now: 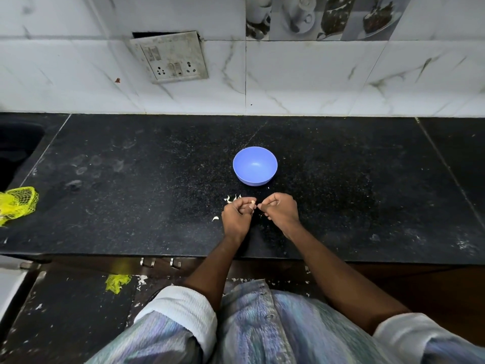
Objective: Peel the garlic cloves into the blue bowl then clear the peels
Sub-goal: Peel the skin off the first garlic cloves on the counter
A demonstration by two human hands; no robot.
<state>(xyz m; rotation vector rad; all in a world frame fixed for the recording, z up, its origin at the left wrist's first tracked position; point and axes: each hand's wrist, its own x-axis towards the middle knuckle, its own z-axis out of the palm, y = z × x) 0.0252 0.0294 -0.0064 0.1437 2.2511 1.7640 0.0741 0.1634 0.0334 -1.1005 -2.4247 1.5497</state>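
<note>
A blue bowl (255,165) stands on the black counter (157,195), and I see nothing inside it. Just in front of it my left hand (237,216) grips a small garlic clove (252,203) between curled fingers and thumb. My right hand (280,210) is right beside it, its fingertips pinching at the clove's skin. White garlic peels (232,198) lie on the counter just beyond my left hand, and another peel (215,218) lies to its left.
A yellow net bag (18,203) lies at the counter's left edge, near a dark sink (15,151). A tiled wall with a switch plate (170,57) stands behind. Peel scraps and yellow netting (117,282) lie on the floor below.
</note>
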